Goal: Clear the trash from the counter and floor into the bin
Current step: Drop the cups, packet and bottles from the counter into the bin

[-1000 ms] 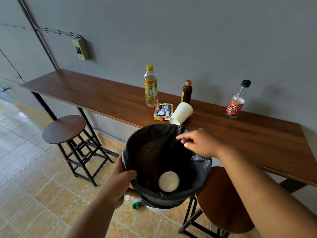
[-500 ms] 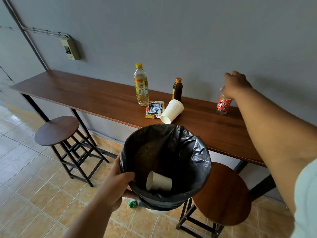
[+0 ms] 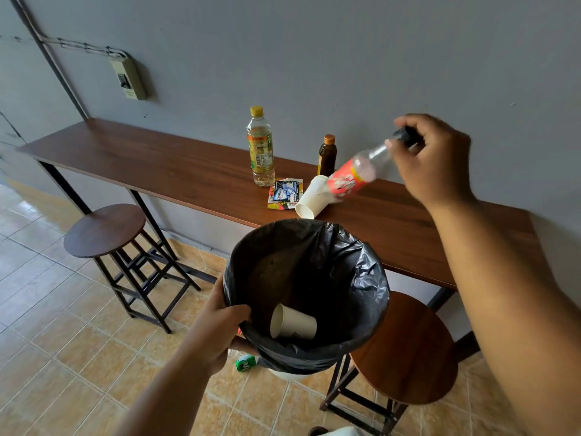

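My left hand (image 3: pixel 220 325) grips the rim of a bin lined with a black bag (image 3: pixel 361 278), held in the air before the wooden counter (image 3: pixel 157 165). One paper cup (image 3: pixel 292 322) lies inside it. My right hand (image 3: pixel 437 162) holds a clear bottle with a red label (image 3: pixel 352 179) by its black cap, tilted and blurred above the counter. On the counter lie a tipped paper cup (image 3: pixel 311 199) and a snack wrapper (image 3: pixel 284 193). A tall yellow-capped bottle (image 3: pixel 260 146) and a small brown bottle (image 3: pixel 327 154) stand by the wall.
A round stool (image 3: pixel 103 229) stands left of the bin and another stool (image 3: pixel 408 350) right below it. A green-labelled bottle (image 3: pixel 246 362) lies on the tiled floor under the bin. A grey switch box (image 3: pixel 127 78) hangs on the wall.
My right hand let a paper cup fall into the bin, reached to the red-label bottle at the wall, then lifted it off the counter and swung it left toward the bin.
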`<state>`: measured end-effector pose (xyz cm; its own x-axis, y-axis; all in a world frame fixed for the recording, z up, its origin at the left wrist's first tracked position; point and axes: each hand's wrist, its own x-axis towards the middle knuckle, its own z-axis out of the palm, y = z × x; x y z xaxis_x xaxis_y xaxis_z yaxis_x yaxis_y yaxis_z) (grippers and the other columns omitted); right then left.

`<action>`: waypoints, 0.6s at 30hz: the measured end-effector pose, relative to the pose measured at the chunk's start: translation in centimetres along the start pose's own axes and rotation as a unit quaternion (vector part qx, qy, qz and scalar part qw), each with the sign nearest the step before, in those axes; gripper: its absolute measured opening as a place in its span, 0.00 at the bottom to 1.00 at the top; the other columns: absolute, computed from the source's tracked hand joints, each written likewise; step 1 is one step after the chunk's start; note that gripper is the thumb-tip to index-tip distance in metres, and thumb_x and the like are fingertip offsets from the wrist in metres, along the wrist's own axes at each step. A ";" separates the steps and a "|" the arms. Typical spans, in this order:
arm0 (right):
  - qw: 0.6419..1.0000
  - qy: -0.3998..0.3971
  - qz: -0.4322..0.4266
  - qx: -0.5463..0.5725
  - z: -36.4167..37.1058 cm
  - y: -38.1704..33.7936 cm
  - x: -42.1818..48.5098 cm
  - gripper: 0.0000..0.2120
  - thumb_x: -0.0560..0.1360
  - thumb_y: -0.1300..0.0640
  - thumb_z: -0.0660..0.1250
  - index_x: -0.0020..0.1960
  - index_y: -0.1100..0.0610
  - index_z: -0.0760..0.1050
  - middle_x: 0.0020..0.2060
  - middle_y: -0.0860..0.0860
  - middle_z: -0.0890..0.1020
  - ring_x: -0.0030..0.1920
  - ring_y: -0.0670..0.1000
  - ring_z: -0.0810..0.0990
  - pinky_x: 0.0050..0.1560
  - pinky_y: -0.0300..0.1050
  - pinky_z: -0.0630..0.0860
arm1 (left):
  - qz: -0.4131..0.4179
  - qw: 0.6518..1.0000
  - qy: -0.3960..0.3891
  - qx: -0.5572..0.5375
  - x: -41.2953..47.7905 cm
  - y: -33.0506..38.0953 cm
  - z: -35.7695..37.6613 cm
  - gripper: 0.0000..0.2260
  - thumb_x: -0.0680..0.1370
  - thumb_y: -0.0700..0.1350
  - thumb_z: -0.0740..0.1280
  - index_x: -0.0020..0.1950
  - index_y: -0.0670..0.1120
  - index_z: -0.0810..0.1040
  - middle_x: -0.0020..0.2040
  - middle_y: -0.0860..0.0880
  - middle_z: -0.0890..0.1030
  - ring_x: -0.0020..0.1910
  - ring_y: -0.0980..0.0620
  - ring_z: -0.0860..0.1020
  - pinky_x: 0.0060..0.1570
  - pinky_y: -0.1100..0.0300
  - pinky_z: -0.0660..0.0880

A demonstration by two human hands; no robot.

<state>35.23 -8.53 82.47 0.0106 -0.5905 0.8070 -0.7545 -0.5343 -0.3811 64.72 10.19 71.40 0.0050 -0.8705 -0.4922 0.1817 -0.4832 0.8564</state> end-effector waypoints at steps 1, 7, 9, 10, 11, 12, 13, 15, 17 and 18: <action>0.999 -0.033 0.012 0.029 0.3 -1.3 -1.0 0.12 0.72 0.58 0.71 0.54 0.59 0.82 0.48 0.55 0.86 0.45 0.48 0.82 0.51 0.37 0.76 | -0.002 1.000 -0.001 -0.003 0.0 0.1 -0.1 0.34 0.77 0.26 0.59 0.71 0.61 0.64 0.60 0.45 0.76 0.53 0.35 0.81 0.39 0.34 0.81; 0.889 -0.456 0.027 0.020 4.1 -4.8 -6.7 0.15 0.72 0.50 0.72 0.59 0.47 0.81 0.52 0.49 0.84 0.47 0.45 0.78 0.49 0.40 0.73 | 0.006 1.000 -0.001 -0.005 0.1 0.4 -0.6 0.35 0.76 0.26 0.59 0.73 0.60 0.63 0.62 0.43 0.76 0.52 0.34 0.83 0.40 0.31 0.80; 0.846 -0.533 -0.019 -0.009 5.3 -5.5 -8.0 0.15 0.73 0.48 0.71 0.59 0.46 0.80 0.46 0.44 0.82 0.40 0.39 0.73 0.43 0.37 0.67 | 0.009 1.000 0.001 -0.010 0.0 0.6 -0.9 0.34 0.76 0.26 0.59 0.72 0.60 0.63 0.62 0.43 0.76 0.51 0.35 0.83 0.39 0.32 0.81; 0.824 -0.566 -0.026 -0.004 5.8 -5.9 -8.5 0.15 0.73 0.49 0.71 0.60 0.47 0.79 0.43 0.41 0.80 0.39 0.37 0.72 0.43 0.36 0.67 | 0.010 1.000 0.002 -0.015 -0.1 0.7 -1.1 0.34 0.76 0.26 0.59 0.72 0.60 0.63 0.62 0.42 0.76 0.51 0.35 0.83 0.39 0.34 0.81; 0.803 -0.595 -0.028 0.006 6.3 -6.2 -8.9 0.16 0.74 0.49 0.70 0.61 0.47 0.78 0.45 0.41 0.80 0.41 0.36 0.73 0.46 0.37 0.68 | 0.010 1.000 0.005 -0.019 -0.3 0.8 -1.2 0.34 0.76 0.26 0.59 0.72 0.59 0.63 0.61 0.42 0.76 0.51 0.35 0.83 0.37 0.35 0.82; 0.785 -0.618 -0.032 0.013 6.7 -6.5 -9.2 0.17 0.74 0.50 0.70 0.62 0.47 0.77 0.50 0.43 0.81 0.47 0.39 0.76 0.52 0.39 0.71 | 0.011 1.000 0.008 -0.024 -0.4 0.9 -1.3 0.34 0.76 0.26 0.59 0.72 0.59 0.63 0.61 0.42 0.76 0.51 0.35 0.83 0.36 0.37 0.82; 0.772 -0.634 -0.038 0.014 7.2 -6.6 -9.3 0.18 0.75 0.50 0.69 0.64 0.46 0.76 0.57 0.45 0.81 0.54 0.42 0.78 0.57 0.42 0.72 | 0.011 0.999 0.011 -0.031 -0.6 0.9 -1.5 0.34 0.76 0.26 0.59 0.72 0.59 0.63 0.61 0.42 0.75 0.51 0.34 0.83 0.35 0.37 0.82; 0.773 -0.632 -0.044 0.016 7.7 -6.8 -8.6 0.18 0.75 0.49 0.69 0.65 0.46 0.76 0.60 0.46 0.80 0.58 0.45 0.78 0.59 0.43 0.74 | 0.010 0.999 0.018 -0.045 -0.9 1.1 -1.9 0.32 0.76 0.26 0.59 0.70 0.59 0.64 0.61 0.41 0.75 0.51 0.34 0.82 0.35 0.36 0.82; 0.814 -0.580 -0.020 0.040 8.2 -6.7 -6.9 0.16 0.74 0.50 0.70 0.62 0.47 0.78 0.56 0.46 0.82 0.54 0.44 0.79 0.53 0.37 0.74 | 0.009 0.998 0.028 -0.051 -1.2 1.2 -2.2 0.31 0.77 0.26 0.59 0.70 0.58 0.65 0.60 0.41 0.75 0.51 0.34 0.82 0.34 0.37 0.82; 0.844 -0.534 0.005 0.055 8.6 -6.5 -5.9 0.14 0.74 0.51 0.70 0.59 0.48 0.80 0.54 0.46 0.83 0.52 0.44 0.79 0.51 0.34 0.73 | 0.010 0.998 0.034 -0.053 -1.4 1.2 -2.4 0.31 0.77 0.26 0.59 0.69 0.58 0.65 0.59 0.41 0.76 0.50 0.34 0.83 0.32 0.39 0.82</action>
<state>45.70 -6.76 76.33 0.6341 -0.7722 -0.0410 -0.6931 -0.5441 -0.4728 67.26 11.01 72.74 0.0756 -0.8694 -0.4882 0.2846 -0.4504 0.8462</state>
